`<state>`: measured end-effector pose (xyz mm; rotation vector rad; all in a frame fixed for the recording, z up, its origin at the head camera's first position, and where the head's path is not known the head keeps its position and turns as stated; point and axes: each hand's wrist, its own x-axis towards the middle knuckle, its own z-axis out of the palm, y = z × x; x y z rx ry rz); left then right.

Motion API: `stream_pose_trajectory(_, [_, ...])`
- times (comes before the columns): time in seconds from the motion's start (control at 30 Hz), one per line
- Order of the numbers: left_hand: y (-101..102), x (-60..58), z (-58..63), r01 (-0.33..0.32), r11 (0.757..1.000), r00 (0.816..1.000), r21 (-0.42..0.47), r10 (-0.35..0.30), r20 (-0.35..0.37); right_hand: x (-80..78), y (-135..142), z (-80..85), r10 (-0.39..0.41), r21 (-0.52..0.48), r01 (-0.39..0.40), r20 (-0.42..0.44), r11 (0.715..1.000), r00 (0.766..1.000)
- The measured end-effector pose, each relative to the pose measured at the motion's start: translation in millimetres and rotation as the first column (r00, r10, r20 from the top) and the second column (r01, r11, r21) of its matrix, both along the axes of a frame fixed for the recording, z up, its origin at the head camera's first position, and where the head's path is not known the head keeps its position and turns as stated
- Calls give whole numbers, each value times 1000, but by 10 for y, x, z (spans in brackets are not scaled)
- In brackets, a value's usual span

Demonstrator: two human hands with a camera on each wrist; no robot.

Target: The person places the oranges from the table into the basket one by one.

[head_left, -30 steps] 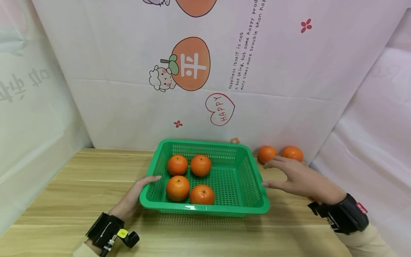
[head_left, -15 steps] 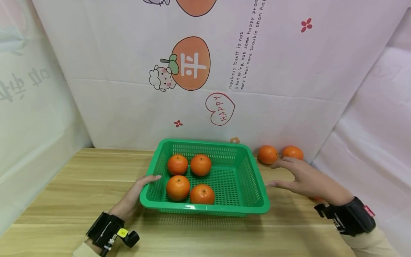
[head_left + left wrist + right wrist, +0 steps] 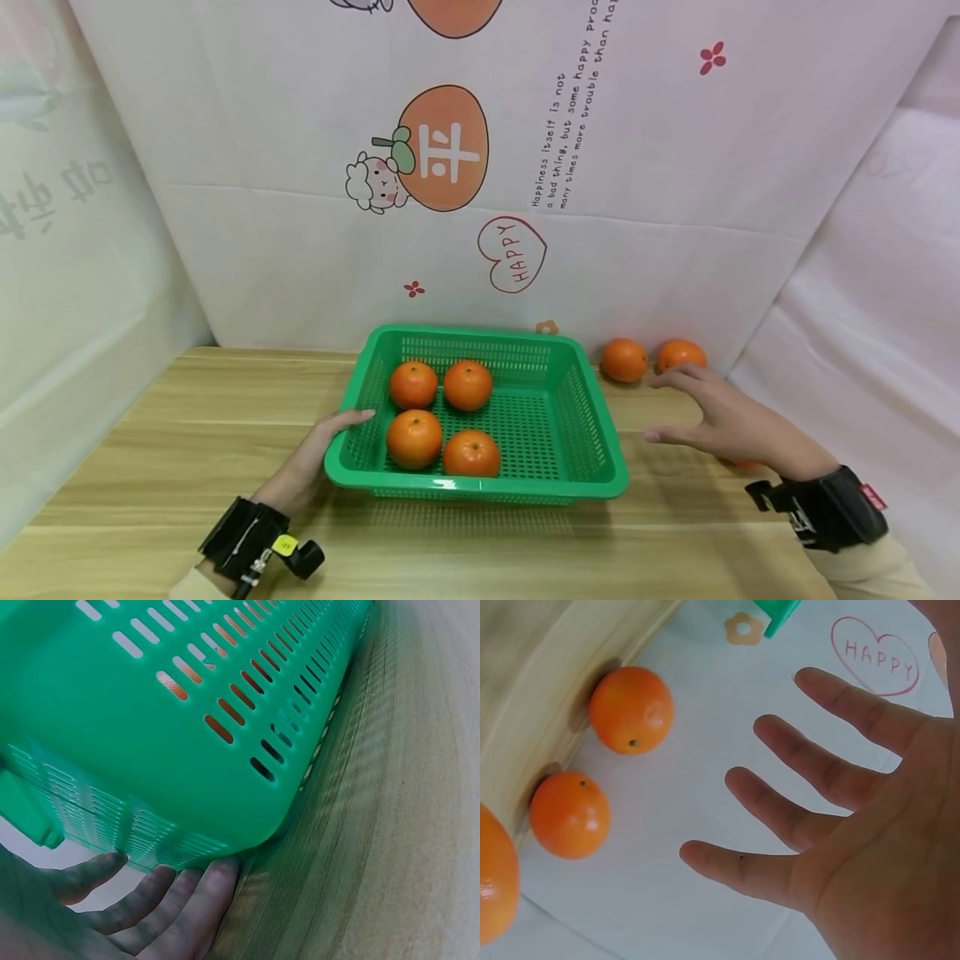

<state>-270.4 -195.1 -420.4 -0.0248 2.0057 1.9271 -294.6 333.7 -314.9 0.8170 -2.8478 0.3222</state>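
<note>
My left hand (image 3: 311, 454) grips the left side of a green plastic basket (image 3: 588, 417), its thumb over the rim. In the left wrist view its fingers (image 3: 199, 896) press against the basket's outer wall, low near the table. Several oranges (image 3: 415, 439) sit in the left part of the basket. To the right of the basket my right hand (image 3: 723, 421) hovers with fingers spread and holds nothing. Just beyond it, one orange (image 3: 624, 360) and another orange (image 3: 682, 355) lie by the back wall; the hand overlaps the second in the head view.
A further orange (image 3: 742, 463) shows partly below the right wrist, and the right wrist view has an orange (image 3: 495, 874) at its left edge. The wood-grain table (image 3: 450, 558) meets a printed white cloth (image 3: 300, 267) at the back. White cloth also hangs at both sides.
My right hand has drawn away from the basket's right rim, moving right. My left hand, the basket and the oranges have stayed in place.
</note>
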Motion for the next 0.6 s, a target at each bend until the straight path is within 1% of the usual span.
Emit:
stream_pose_trajectory(0.3, [-1, -4, -3, -11, 1000, 1000, -9, 11, 1, -80, 172, -115, -44, -11, 44, 2, 999, 999])
stream_pose_trajectory(0.6, [4, 0, -5, 7, 1000, 1000, -11, -8, -6, -162, 388, -180, -85, -24, 85, 14, 996, 996])
